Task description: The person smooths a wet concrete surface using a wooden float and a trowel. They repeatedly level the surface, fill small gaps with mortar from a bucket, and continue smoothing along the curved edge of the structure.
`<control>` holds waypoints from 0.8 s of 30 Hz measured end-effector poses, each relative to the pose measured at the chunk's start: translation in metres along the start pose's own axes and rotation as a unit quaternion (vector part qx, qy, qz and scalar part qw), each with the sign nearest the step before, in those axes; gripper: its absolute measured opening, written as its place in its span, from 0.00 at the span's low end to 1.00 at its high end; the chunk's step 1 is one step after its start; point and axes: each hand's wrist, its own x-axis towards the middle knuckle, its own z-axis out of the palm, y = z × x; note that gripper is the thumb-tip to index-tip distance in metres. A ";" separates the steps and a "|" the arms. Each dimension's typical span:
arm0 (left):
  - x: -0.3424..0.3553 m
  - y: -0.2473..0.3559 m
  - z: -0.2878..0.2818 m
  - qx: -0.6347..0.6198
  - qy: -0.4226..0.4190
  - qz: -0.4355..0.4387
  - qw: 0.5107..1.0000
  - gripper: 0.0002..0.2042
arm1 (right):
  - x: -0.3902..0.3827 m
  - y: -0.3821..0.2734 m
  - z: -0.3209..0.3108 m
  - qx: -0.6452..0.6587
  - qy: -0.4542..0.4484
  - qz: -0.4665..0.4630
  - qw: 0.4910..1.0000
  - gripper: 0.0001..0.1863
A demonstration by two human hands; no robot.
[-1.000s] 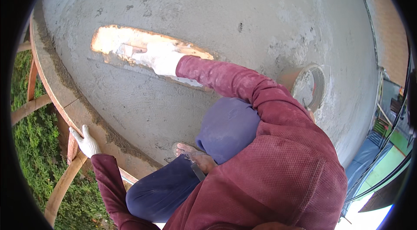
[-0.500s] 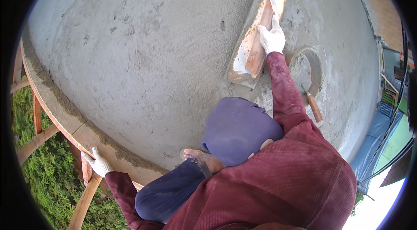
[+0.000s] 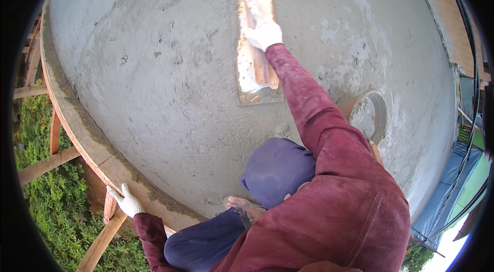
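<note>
Head view: long flat trowel (image 3: 254, 40), mortar-smeared, sunlit at its far end, lying flat on the wet cement slab (image 3: 154, 66) toward its far edge. Right hand (image 3: 263, 33), white-gloved, arm stretched out, closed around the trowel's wooden handle. Long axis running near-to-far. Left hand (image 3: 126, 201), gloved, gripping the slab's near-left wooden rim (image 3: 77, 128).

Wet concrete (image 3: 170, 76) lies open all around the right hand (image 3: 263, 33); only a bucket (image 3: 373, 115) stands behind it, to its right.
</note>
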 end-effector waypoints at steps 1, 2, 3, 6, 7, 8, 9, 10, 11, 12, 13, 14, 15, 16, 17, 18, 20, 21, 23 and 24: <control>0.002 -0.001 0.004 -0.001 0.001 0.000 1.000 0.37 | 0.004 -0.022 0.009 -0.025 -0.019 -0.042 0.999 0.45; 0.002 -0.008 -0.003 0.004 0.008 -0.006 1.000 0.37 | -0.009 -0.056 0.006 -0.019 -0.126 -0.052 0.991 0.44; 0.004 -0.014 -0.001 -0.012 -0.003 -0.017 1.000 0.37 | -0.029 -0.063 0.015 -0.024 -0.121 -0.109 0.986 0.42; -0.006 0.013 0.000 0.000 -0.005 -0.026 1.000 0.38 | -0.104 -0.041 0.028 0.014 -0.111 -0.187 0.976 0.45; -0.003 0.008 -0.005 -0.005 0.009 -0.025 1.000 0.37 | -0.116 -0.027 0.023 0.032 -0.126 -0.194 0.972 0.44; 0.000 0.007 -0.005 -0.019 0.019 -0.004 1.000 0.37 | -0.123 -0.013 0.007 0.063 -0.070 -0.183 0.979 0.44; 0.000 0.009 -0.004 -0.020 0.022 -0.003 1.000 0.37 | -0.123 0.003 -0.007 0.091 -0.058 -0.143 0.984 0.43; -0.002 0.008 -0.009 -0.017 0.020 -0.002 1.000 0.37 | -0.119 0.007 -0.024 0.086 -0.011 -0.107 0.990 0.44; -0.006 0.008 -0.015 -0.014 0.021 -0.009 1.000 0.37 | -0.107 0.012 -0.039 0.045 -0.007 -0.047 0.998 0.45; -0.006 0.012 -0.015 -0.018 0.025 -0.011 0.999 0.37 | -0.086 0.021 -0.051 0.002 0.007 0.010 1.000 0.46; -0.007 0.014 -0.009 -0.027 0.021 -0.010 0.999 0.37 | -0.058 0.057 -0.049 -0.016 0.043 -0.007 0.999 0.47; -0.007 0.009 0.001 -0.031 0.021 -0.002 0.999 0.37 | -0.041 0.089 -0.040 -0.038 0.079 -0.020 0.996 0.48; -0.006 0.002 0.003 -0.029 0.030 0.005 0.999 0.37 | -0.038 0.092 -0.029 -0.040 0.096 -0.021 0.994 0.48; -0.004 -0.002 0.006 -0.028 0.037 0.014 0.999 0.37 | -0.035 0.095 -0.022 -0.042 0.114 -0.020 0.992 0.49; -0.006 0.003 0.003 -0.029 0.031 0.000 0.999 0.37 | -0.033 0.089 -0.022 -0.043 0.129 -0.021 0.990 0.49; -0.007 0.012 0.001 -0.031 0.025 -0.014 0.999 0.37 | -0.029 0.084 -0.025 -0.039 0.108 -0.009 0.993 0.49; -0.009 0.018 -0.001 -0.020 0.018 -0.025 0.999 0.37 | -0.020 0.074 -0.034 -0.030 0.070 0.019 0.997 0.49; -0.008 0.018 -0.001 -0.006 0.019 -0.022 1.000 0.37 | -0.014 0.082 -0.035 -0.009 0.049 0.021 0.999 0.48; -0.012 0.021 0.001 -0.005 0.015 -0.022 1.000 0.37 | -0.018 0.080 -0.025 -0.001 0.049 -0.005 0.999 0.46; -0.011 0.022 -0.002 -0.012 0.013 -0.022 1.000 0.37 | -0.027 0.065 -0.017 0.009 0.046 -0.016 0.999 0.45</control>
